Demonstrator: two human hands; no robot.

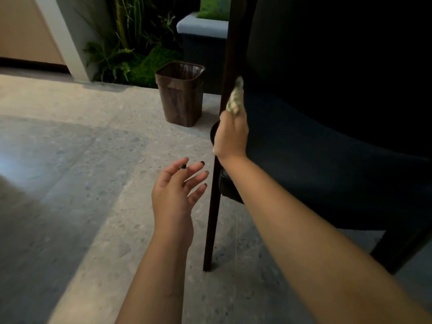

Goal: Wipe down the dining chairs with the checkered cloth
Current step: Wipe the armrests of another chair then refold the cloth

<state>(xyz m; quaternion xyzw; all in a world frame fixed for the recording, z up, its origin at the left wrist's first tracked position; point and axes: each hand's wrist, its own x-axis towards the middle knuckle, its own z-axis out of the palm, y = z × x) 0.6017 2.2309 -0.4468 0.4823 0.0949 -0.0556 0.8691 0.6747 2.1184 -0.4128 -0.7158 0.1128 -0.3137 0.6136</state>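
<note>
A dark upholstered dining chair [327,141] fills the right side, with a slim dark wooden leg [214,206] running from the floor up past the seat. My right hand [231,136] grips the bunched checkered cloth [235,97] and presses it against the wooden upright at the seat's left edge. The cloth sticks out above my fist. My left hand [176,190] hovers left of the leg with fingers spread, holding nothing and not touching the chair. A dark ring sits on one finger.
A brown waste bin [181,94] with a liner stands on the speckled stone floor [81,160] behind the chair leg. Green plants [131,47] and a grey planter box [203,26] line the back. A white pillar [63,38] stands at far left.
</note>
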